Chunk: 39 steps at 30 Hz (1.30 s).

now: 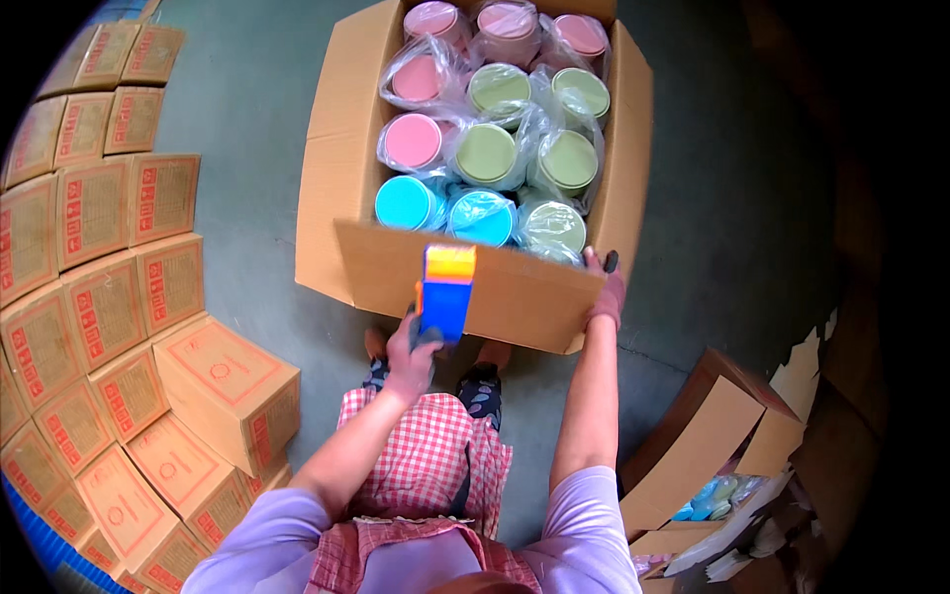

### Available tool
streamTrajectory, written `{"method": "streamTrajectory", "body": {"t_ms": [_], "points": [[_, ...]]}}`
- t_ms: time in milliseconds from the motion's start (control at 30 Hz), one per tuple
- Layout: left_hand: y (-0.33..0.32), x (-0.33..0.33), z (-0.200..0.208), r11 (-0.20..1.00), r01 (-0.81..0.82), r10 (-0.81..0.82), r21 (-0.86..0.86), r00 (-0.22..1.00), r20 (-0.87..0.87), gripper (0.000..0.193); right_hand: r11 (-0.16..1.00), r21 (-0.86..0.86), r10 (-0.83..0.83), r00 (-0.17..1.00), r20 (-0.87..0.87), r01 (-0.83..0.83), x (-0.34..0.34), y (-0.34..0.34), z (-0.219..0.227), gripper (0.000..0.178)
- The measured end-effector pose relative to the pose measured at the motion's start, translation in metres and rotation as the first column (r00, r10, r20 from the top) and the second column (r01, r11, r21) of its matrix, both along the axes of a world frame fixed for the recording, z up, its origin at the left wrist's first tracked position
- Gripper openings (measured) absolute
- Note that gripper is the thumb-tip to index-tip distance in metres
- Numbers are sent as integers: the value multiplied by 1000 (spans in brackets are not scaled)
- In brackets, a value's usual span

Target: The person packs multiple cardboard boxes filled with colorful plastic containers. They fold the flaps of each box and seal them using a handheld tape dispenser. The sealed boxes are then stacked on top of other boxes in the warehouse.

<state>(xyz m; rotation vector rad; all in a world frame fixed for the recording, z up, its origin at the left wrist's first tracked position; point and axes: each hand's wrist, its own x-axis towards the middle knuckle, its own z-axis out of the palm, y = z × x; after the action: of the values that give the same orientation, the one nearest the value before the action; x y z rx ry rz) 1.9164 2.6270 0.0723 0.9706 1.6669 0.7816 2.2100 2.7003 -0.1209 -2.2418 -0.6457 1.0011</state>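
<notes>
A: The head view shows a grey floor (247,148), with stacked cartons (94,213) along the left side and another open carton (698,441) at the lower right. Where is the main thing?

B: The large carton (332,163) stands open in front of the person. Inside it there are pink containers (413,141), green containers (486,152) and blue containers (482,218), most of them wrapped in clear plastic.

A: And the hands?

B: They are apart. The left hand (411,354) is closed around a blue tool (445,307) with a yellow end; maybe it is a tape dispenser, but I cannot be sure. The right hand (606,292) grips the right end of the near flap (534,297).

A: How should one do this well?

B: In my judgement, the right hand should keep the flap steady, without bending its corner. The left should hold the tool firmly, with its yellow end away from the thin plastic, which could catch or tear.
</notes>
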Motion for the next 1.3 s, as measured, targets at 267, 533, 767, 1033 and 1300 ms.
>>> {"method": "streamTrajectory", "body": {"t_ms": [267,533,767,1033,1300], "points": [[20,-19,-61,998,31,-31,51,1000,-6,30,771,-365,637,652,412,-522,-1,9,10,23],[27,-89,-49,983,85,-70,162,993,-98,26,979,-128,167,984,69,-157,-83,-17,83,45],[46,-184,-9,990,-140,143,28,977,-160,33,879,-92,453,879,-148,-468,-290,-140,91,23],[90,-252,-50,931,-350,362,106,921,-143,20,947,-292,-75,796,-600,-131,-327,-162,82,14],[94,-248,-69,867,-474,491,152,865,-105,19,668,102,-578,601,-552,737,7,-125,92,36]]}}
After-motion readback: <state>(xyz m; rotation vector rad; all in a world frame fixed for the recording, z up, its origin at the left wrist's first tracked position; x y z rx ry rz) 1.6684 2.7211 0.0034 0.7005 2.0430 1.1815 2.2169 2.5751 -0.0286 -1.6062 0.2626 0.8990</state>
